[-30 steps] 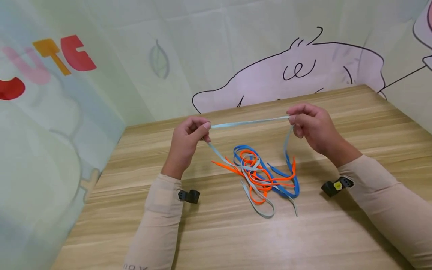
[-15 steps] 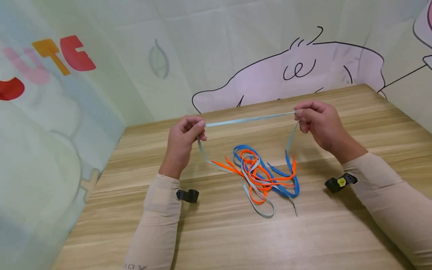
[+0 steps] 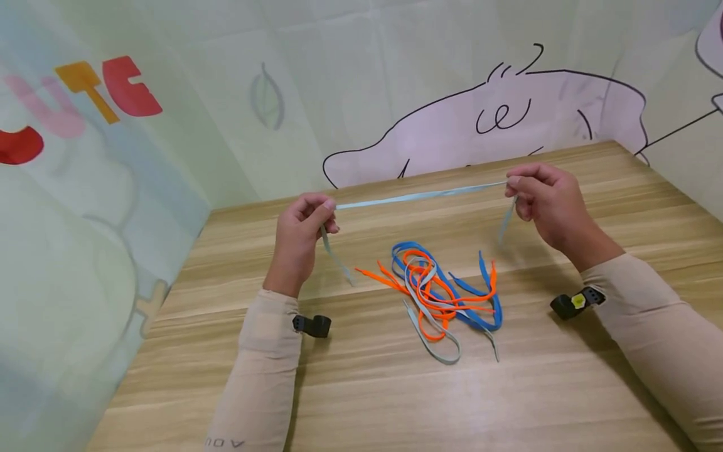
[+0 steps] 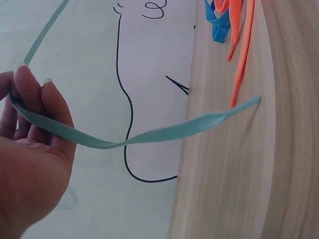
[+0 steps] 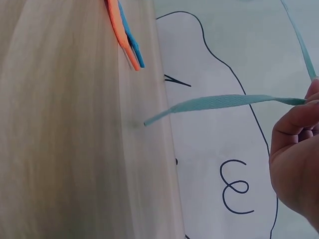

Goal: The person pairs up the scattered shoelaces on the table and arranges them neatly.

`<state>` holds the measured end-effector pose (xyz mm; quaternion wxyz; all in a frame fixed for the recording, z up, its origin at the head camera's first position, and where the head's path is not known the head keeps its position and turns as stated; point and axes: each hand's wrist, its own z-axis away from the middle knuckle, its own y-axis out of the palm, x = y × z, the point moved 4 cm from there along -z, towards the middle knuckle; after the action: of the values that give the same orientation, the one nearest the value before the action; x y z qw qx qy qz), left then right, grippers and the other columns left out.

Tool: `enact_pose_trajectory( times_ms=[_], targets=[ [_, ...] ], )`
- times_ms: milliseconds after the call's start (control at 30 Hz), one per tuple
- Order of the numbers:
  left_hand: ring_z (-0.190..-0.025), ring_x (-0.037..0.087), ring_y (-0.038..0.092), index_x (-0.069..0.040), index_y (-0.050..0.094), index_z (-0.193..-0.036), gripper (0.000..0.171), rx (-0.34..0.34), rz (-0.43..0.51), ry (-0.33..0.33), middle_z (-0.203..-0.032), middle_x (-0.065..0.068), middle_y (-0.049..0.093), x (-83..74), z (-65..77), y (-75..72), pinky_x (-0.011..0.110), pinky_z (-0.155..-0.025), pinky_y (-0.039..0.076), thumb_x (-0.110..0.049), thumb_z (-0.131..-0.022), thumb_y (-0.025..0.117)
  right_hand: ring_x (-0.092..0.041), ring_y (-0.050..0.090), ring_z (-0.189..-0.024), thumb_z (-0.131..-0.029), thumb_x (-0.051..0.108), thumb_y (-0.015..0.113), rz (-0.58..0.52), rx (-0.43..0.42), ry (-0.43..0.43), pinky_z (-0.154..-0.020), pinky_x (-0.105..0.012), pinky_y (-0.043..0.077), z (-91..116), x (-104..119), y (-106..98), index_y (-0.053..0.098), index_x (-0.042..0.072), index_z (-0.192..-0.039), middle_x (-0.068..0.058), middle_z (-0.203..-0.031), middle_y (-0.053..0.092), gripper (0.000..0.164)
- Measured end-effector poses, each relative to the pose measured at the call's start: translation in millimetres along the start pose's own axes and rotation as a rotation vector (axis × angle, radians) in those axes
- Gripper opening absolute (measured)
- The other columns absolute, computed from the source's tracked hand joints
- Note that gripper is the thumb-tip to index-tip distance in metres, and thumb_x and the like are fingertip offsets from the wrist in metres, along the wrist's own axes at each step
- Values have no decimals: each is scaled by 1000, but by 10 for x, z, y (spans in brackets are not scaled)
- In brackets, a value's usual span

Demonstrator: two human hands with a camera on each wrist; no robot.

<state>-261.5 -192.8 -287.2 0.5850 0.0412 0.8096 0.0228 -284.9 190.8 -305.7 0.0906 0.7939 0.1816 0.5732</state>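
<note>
A pale teal shoelace [image 3: 420, 196] is stretched nearly straight between both hands, above the far part of the table. My left hand [image 3: 299, 235] pinches it between thumb and fingers, and a loose tail hangs down with its tip near the tabletop. On the other side my right hand [image 3: 550, 198] pinches it too, with a shorter tail dangling below. In the left wrist view the tail of the shoelace [image 4: 164, 134] curves away from the palm. Nearer me on the table lies a tangle of orange shoelaces [image 3: 446, 304], a blue shoelace [image 3: 480, 323] and a grey shoelace [image 3: 443, 359].
The wooden table [image 3: 361, 402] has its far edge against a printed cloth backdrop [image 3: 350, 94]. Another printed cloth [image 3: 68, 251] hangs at the left side. Small black wrist cameras [image 3: 313, 326] are strapped over the sleeves.
My hands have moved apart, the left slightly left and the right to the right and up. The teal shoelace has lifted off the pile and both its tails now hang free.
</note>
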Motion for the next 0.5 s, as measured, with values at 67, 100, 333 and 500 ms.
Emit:
enact_pose_trajectory(
  times_ms=[67,100,333,500],
  targets=[
    [-65,15,58,-6,65,-101,8,-13,7,-11,-82,6,58,16,-7,-18,26,-69,54,-13,-97,67,-14,45,-48,-95,0,65,13,-9,-2,-43,-22,36,-5,5,-22,69,-4,-98,-8,-77,68,6],
    [-65,15,59,-6,65,-101,8,-19,12,-17,-83,6,59,24,-10,-28,26,-70,54,-13,-97,67,-14,44,-48,-95,0,66,19,-12,-3,-43,-22,35,-7,8,-31,69,-4,-98,-8,-77,68,6],
    [-67,14,61,-4,67,-106,13,-44,14,-61,-91,6,68,84,-26,-87,26,-74,55,-14,-98,67,-14,43,-47,-94,1,68,27,-10,-5,-42,-22,35,-21,19,-86,69,-3,-97,-8,-78,69,6],
    [-68,15,61,-7,68,-106,11,-73,11,-90,-93,6,68,128,-30,-135,27,-74,55,-15,-99,66,-15,43,-47,-95,-3,65,22,-6,-14,-42,-22,35,-23,28,-127,69,-3,-100,-10,-80,68,7]
  ],
)
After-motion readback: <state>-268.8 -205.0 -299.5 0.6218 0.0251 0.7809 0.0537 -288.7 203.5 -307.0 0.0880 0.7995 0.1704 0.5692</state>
